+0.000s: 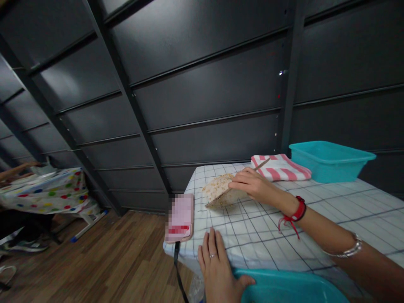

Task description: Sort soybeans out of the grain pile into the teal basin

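In my right hand [252, 185] is a pale, speckled flat piece [217, 187] with a thin brown stick along it; its exact kind is unclear. My fingers close around the stick, whose end sticks out above the hand. The piece is tilted over the checked tablecloth [252, 235], and part of it is hidden by my hand. Flat at the table's near edge lies my left hand [216, 265], fingers stretched out, a ring on one finger. Its thumb reaches over the rim of the near teal basin [284, 275].
A second teal basin [331, 162] stands at the back right beside a folded red-and-white striped towel [280, 167]. At the left edge lies a pink phone [181, 219] with a black strap [178, 265]. Dark wall panels rise behind. Another table [57, 189] with a dotted cloth stands far left.
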Action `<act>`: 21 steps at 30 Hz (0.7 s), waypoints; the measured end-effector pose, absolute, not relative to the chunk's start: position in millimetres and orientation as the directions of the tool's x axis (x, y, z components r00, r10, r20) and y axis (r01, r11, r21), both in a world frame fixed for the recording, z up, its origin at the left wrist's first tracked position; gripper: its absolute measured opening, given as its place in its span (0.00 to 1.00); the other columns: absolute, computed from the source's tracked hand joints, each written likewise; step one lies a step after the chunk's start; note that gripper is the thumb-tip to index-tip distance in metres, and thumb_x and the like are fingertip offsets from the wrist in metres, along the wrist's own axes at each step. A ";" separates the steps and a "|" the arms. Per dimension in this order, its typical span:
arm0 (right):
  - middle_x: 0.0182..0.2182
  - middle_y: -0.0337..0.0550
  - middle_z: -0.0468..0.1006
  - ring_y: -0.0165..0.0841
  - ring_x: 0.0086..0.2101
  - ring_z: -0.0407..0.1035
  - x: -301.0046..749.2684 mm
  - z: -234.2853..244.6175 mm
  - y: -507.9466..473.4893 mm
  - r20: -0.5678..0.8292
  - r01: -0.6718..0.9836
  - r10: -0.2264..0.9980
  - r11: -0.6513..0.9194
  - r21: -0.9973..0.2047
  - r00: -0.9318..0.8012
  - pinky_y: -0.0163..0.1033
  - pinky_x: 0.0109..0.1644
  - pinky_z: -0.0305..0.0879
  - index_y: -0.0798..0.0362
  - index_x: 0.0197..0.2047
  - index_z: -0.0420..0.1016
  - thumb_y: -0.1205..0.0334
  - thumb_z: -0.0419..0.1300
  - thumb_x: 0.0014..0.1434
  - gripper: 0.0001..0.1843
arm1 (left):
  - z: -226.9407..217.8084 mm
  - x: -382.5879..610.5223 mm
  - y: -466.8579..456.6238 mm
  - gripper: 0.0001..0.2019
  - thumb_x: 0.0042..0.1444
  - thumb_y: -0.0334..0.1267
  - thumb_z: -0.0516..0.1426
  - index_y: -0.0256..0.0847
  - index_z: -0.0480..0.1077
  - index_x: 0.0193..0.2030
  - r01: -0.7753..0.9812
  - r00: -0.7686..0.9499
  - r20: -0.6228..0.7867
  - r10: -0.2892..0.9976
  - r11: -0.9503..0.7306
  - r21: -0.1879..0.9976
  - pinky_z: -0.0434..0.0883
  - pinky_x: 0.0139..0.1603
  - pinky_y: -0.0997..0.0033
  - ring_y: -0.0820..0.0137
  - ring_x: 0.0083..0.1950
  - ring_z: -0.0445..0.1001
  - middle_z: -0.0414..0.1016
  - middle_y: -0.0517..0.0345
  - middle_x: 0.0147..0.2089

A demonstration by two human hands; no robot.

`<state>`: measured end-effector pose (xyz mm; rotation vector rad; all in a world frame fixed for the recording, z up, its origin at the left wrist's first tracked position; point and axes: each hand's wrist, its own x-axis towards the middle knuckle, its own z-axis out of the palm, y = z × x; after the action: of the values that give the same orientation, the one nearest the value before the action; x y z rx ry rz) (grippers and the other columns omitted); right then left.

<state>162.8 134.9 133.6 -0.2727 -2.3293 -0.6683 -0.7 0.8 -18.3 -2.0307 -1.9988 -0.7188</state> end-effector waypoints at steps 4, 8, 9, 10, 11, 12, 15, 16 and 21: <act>0.33 0.42 0.72 0.31 0.36 0.63 174.2 139.4 137.8 0.704 0.397 0.052 0.853 0.337 -0.709 0.41 0.40 0.54 0.52 0.41 0.66 0.76 0.42 0.55 0.17 | -19.4 -3.7 1.1 0.52 0.28 0.59 0.59 0.34 0.47 0.59 0.981 -0.019 0.453 0.892 -0.071 0.181 0.53 0.54 0.44 0.48 0.60 0.49 0.53 0.40 0.60; 0.32 0.43 0.72 0.32 0.35 0.62 165.4 129.5 139.7 0.760 0.467 0.048 0.813 0.347 -0.648 0.41 0.40 0.53 0.54 0.40 0.67 0.74 0.42 0.56 0.15 | -18.7 -0.1 1.1 0.53 0.27 0.60 0.59 0.32 0.48 0.58 0.982 -0.038 0.475 0.879 -0.055 0.181 0.52 0.55 0.43 0.48 0.60 0.48 0.53 0.39 0.60; 0.32 0.43 0.72 0.31 0.34 0.62 161.6 125.7 139.8 0.756 0.467 0.042 0.808 0.359 -0.653 0.40 0.39 0.53 0.54 0.40 0.67 0.74 0.42 0.57 0.15 | -18.6 0.4 1.2 0.53 0.27 0.61 0.59 0.32 0.48 0.58 0.982 -0.039 0.478 0.877 -0.055 0.182 0.52 0.55 0.43 0.48 0.60 0.48 0.53 0.39 0.60; 0.32 0.43 0.72 0.31 0.34 0.62 158.0 122.2 139.7 0.746 0.461 0.037 0.806 0.371 -0.665 0.40 0.38 0.53 0.54 0.40 0.67 0.73 0.42 0.58 0.14 | -18.4 0.6 1.3 0.52 0.28 0.61 0.58 0.32 0.48 0.58 0.981 -0.037 0.476 0.879 -0.058 0.184 0.52 0.55 0.44 0.48 0.60 0.48 0.53 0.39 0.60; 0.31 0.42 0.72 0.31 0.34 0.62 155.2 119.5 139.5 0.734 0.453 0.035 0.807 0.380 -0.678 0.39 0.38 0.53 0.54 0.39 0.67 0.73 0.43 0.58 0.14 | -18.3 0.4 1.5 0.52 0.28 0.61 0.58 0.33 0.48 0.58 0.981 -0.032 0.472 0.881 -0.063 0.186 0.53 0.55 0.44 0.48 0.60 0.49 0.53 0.39 0.60; 0.31 0.42 0.72 0.30 0.33 0.62 153.7 117.8 139.2 0.722 0.445 0.037 0.808 0.385 -0.691 0.39 0.38 0.53 0.54 0.39 0.67 0.72 0.43 0.58 0.13 | -18.3 0.0 1.6 0.52 0.28 0.61 0.58 0.33 0.48 0.59 0.980 -0.026 0.466 0.884 -0.069 0.186 0.53 0.55 0.44 0.48 0.60 0.49 0.53 0.39 0.60; 0.31 0.42 0.72 0.30 0.33 0.62 157.8 120.1 138.1 0.703 0.429 0.048 0.821 0.378 -0.710 0.38 0.37 0.52 0.54 0.39 0.67 0.74 0.43 0.57 0.14 | -18.3 -1.3 1.6 0.53 0.27 0.61 0.59 0.33 0.48 0.59 0.979 -0.027 0.459 0.888 -0.069 0.190 0.54 0.54 0.44 0.47 0.59 0.49 0.54 0.39 0.59; 0.32 0.42 0.72 0.30 0.34 0.62 161.6 122.9 137.8 0.699 0.422 0.049 0.827 0.372 -0.713 0.39 0.37 0.52 0.54 0.39 0.66 0.76 0.43 0.56 0.15 | -18.3 -1.5 1.5 0.53 0.27 0.61 0.59 0.33 0.48 0.59 0.979 -0.025 0.458 0.888 -0.070 0.189 0.54 0.54 0.44 0.47 0.59 0.49 0.54 0.39 0.59; 0.33 0.43 0.72 0.31 0.36 0.62 178.4 135.1 137.2 0.719 0.425 0.062 0.841 0.336 -0.692 0.40 0.41 0.53 0.54 0.40 0.65 0.79 0.43 0.50 0.19 | -17.3 0.8 0.3 0.52 0.28 0.59 0.59 0.33 0.47 0.59 0.983 -0.022 0.455 0.890 -0.064 0.173 0.53 0.54 0.43 0.48 0.59 0.49 0.53 0.39 0.60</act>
<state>178.4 137.2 135.1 -0.3530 -2.2762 -0.6329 0.8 0.3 -17.3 -2.0452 -2.0003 -0.6810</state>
